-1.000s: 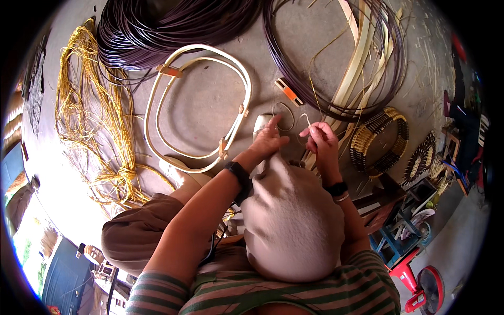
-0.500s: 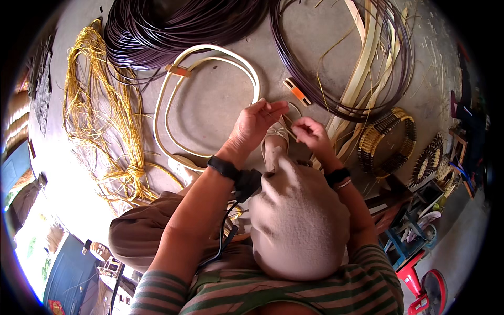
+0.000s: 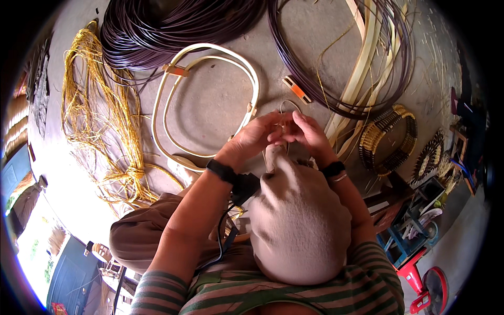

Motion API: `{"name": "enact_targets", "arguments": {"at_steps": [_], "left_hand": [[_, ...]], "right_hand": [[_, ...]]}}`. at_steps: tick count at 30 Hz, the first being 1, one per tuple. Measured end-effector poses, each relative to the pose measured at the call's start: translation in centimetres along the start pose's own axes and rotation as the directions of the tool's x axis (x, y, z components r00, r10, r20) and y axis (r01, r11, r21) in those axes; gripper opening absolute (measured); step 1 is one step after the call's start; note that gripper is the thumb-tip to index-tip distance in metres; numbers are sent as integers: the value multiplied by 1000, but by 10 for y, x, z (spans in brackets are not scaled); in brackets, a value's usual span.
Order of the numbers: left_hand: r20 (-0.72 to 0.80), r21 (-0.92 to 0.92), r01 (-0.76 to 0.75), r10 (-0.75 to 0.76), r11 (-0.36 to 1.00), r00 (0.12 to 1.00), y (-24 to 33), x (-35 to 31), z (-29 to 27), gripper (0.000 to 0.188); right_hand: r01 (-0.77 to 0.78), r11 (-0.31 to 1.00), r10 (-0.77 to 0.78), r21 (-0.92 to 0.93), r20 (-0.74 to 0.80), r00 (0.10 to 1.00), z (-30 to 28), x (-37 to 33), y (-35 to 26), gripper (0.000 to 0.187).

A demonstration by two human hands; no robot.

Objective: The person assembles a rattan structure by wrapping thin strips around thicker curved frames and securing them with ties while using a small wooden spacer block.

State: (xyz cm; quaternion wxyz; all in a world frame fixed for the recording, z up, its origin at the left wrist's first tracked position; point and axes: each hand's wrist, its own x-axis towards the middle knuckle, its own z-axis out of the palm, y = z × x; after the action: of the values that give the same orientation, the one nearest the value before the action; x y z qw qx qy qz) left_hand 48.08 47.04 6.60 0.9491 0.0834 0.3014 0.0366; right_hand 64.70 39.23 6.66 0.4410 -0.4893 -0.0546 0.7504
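My left hand (image 3: 255,135) and my right hand (image 3: 311,135) meet in front of me, fingers bent together around a thin pale strand (image 3: 290,102). A small loop of this strand arches up beyond the fingertips; its other end is hidden between the hands. Close beside my left hand lies a large pale hoop (image 3: 153,115) of two rings, with an orange-and-wood clip (image 3: 177,70) across its far left side. A second orange-and-wood clip (image 3: 297,89) rests on the floor just past my right hand.
Dark purple cane coils (image 3: 178,31) lie at the far side, with pale flat strips (image 3: 359,68) at right. A gold strand bundle (image 3: 126,131) spreads at left. A woven ring (image 3: 388,140) stands right, near a red fan (image 3: 434,289). Rounded beige cloth (image 3: 299,226) hides my lap.
My right hand has moved left to meet my left hand, and the fingers of both have closed in together. The small strand loop now shows beyond the fingertips.
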Motion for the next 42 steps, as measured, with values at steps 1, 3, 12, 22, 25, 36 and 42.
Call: {"name": "enact_targets", "arguments": {"at_steps": [1, 3, 12, 22, 25, 36, 42], "left_hand": [[20, -46, -3, 4, 999, 1000, 0, 0, 0, 40], [33, -45, -5, 6, 999, 999, -1, -2, 0, 43], [-298, 336, -164, 270, 928, 916, 11, -28, -33, 17], [-671, 577, -49, 508, 815, 539, 1, 15, -76, 15], [-691, 489, -64, 432, 870, 580, -8, 26, -85, 16], [-572, 73, -165, 177, 984, 801, -9, 26, -106, 19], [-482, 48, -122, 130, 991, 867, -9, 31, -117, 26]], "right_hand": [[-3, 1000, 3, 3, 20, 1000, 3, -2, 1, 23], [-10, 1000, 10, 10, 61, 998, 8, -3, 3, 26], [-36, 996, 43, -76, 91, 995, -6, 12, 2, 16], [-102, 920, 64, -378, -113, 991, 9, 84, 43, 38], [-128, 964, 102, -233, -119, 988, 3, 96, 57, 31], [-124, 992, 121, -34, -86, 989, -11, 95, 66, 30], [-111, 994, 111, 12, -69, 991, -9, 100, 65, 33]]}}
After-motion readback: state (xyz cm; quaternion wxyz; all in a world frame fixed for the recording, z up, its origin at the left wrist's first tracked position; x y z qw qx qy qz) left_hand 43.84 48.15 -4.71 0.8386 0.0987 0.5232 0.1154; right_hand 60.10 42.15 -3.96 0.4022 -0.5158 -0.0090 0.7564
